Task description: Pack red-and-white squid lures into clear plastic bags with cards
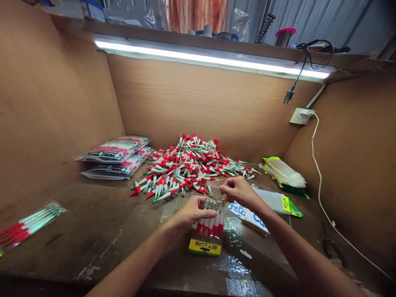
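"Red and white lures (213,225) in a clear bag (208,236); held where?"

"Over the table (139,243), front and centre; yellow label (205,247) turned toward the wearer, lettering upside down; red ends next to that label, green hooks (212,204) at the far end."

"And the left hand (194,211)?"

"Closed round the bag's left side; thumb laid across the front, close to the hooks."

"Right hand (241,192)?"

"Pinching clear film at the bag's far end, thumb against forefinger; too small to tell whether a hook is caught too."

"Beyond the hands?"

"More lures in a loose pile (185,169) near the back wall (192,95); packs (117,150) stacked to its left; a single pack (37,222) flat at far left; on the right, spare bags (286,173), plus a card (238,210) with blue lettering."

"Overhead?"

"Lit tube (210,58) under a shelf (173,40); black plug (288,96) dangling at right."
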{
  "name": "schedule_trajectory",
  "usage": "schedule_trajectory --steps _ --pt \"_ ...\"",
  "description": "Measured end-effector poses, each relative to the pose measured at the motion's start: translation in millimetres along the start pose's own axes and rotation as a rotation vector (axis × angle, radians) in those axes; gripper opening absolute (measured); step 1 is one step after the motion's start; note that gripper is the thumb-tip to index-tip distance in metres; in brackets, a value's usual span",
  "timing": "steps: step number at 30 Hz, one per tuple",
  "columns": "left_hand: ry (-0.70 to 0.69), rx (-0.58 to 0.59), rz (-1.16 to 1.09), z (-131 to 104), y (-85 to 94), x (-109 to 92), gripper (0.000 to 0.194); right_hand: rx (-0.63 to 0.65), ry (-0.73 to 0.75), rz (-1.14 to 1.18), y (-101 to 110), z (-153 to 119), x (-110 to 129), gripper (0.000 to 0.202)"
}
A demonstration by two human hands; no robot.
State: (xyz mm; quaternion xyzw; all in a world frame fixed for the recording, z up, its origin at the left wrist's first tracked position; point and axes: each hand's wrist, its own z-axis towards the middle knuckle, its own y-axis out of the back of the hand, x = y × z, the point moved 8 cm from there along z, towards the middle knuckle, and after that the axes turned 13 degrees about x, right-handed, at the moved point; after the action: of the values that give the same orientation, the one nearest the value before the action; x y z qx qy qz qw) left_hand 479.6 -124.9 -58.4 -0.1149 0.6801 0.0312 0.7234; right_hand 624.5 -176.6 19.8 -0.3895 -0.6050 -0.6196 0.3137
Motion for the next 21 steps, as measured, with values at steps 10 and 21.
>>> schedule_trajectory --steps 10,21 --pt "0.1 -0.252 0.397 -25 18.4 10 0.09 0.013 0.004 -0.266 -32 -11 -74 0.033" --pt "0.138 0.141 1.068 -43 -31.1 21 0.077 0.165 0.107 -0.41 -47 -17 -70 0.03"
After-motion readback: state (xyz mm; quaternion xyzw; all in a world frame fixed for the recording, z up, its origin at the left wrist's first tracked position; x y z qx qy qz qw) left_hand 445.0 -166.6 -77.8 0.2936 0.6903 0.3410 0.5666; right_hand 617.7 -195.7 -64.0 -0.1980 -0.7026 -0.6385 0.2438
